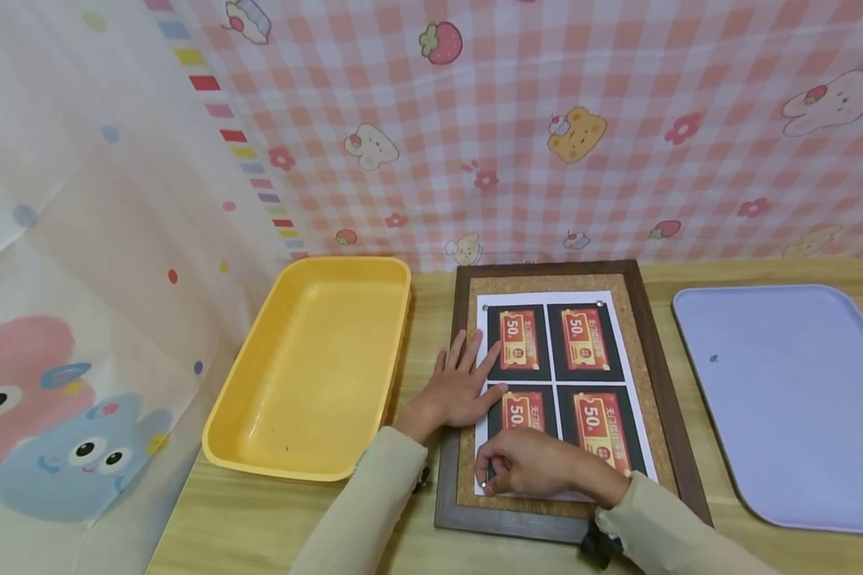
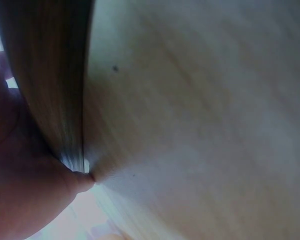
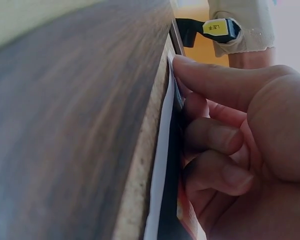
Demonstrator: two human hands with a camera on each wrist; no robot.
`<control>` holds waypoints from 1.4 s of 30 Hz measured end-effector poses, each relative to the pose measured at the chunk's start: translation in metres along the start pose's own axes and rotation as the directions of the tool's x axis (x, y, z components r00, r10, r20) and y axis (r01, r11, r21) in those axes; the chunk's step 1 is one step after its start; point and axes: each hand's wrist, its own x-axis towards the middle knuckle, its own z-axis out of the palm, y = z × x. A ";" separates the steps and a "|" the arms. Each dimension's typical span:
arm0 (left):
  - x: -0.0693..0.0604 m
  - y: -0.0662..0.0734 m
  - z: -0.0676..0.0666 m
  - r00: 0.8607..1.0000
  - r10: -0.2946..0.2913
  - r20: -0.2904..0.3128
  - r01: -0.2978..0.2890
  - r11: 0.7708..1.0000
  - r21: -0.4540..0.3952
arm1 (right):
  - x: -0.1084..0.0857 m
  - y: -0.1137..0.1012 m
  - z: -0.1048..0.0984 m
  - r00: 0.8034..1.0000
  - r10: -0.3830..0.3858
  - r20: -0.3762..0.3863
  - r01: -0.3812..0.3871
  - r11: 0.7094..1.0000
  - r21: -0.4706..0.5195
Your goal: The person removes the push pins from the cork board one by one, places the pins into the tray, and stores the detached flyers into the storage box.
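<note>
A white sheet [image 1: 552, 299] printed with several red coupons on black panels lies on a cork board [image 1: 546, 283] with a dark wooden frame [image 1: 662, 367]. My left hand [image 1: 456, 395] rests on the sheet's left side with fingers spread. At the sheet's near left corner, my right hand [image 1: 532, 461] pinches a small shiny thumbtack [image 1: 484, 484], its other fingers curled. The thumb [image 3: 210, 75] touches the corner in the right wrist view, where the tack is hidden. Round thumbtacks [image 1: 600, 303] sit at both far corners. The left wrist view shows mostly frame edge and tabletop.
A yellow tray [image 1: 309, 359] stands left of the board on the wooden table [image 1: 259, 519]. To the right lies a lilac tray [image 1: 784, 399] with a small dark mark on it. A pink checked cloth [image 1: 518, 208] hangs behind the table.
</note>
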 end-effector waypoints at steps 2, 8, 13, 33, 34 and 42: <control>0.000 -0.001 0.000 1.000 0.004 -0.005 -0.004 1.000 -0.002 | 0.000 0.000 0.000 1.000 0.002 0.000 -0.002 1.000 -0.002; 0.000 0.000 -0.001 1.000 0.000 -0.009 0.000 1.000 -0.009 | 0.000 0.000 -0.001 1.000 0.015 0.008 -0.015 1.000 0.018; 0.000 0.001 0.000 1.000 -0.005 -0.004 0.005 1.000 -0.005 | 0.000 -0.001 -0.001 1.000 0.027 0.011 -0.028 0.999 0.041; 0.001 0.000 0.001 1.000 0.006 -0.007 -0.007 0.999 -0.036 | -0.001 0.002 -0.002 1.000 -0.007 0.012 0.006 0.997 0.079; 0.001 0.000 0.000 1.000 0.006 -0.005 -0.006 0.999 -0.034 | -0.001 0.002 -0.002 1.000 -0.007 0.013 0.006 0.996 0.086; -0.001 0.000 0.000 1.000 0.006 -0.011 -0.006 1.000 -0.021 | -0.001 0.003 -0.002 1.000 -0.005 0.017 0.003 0.994 0.108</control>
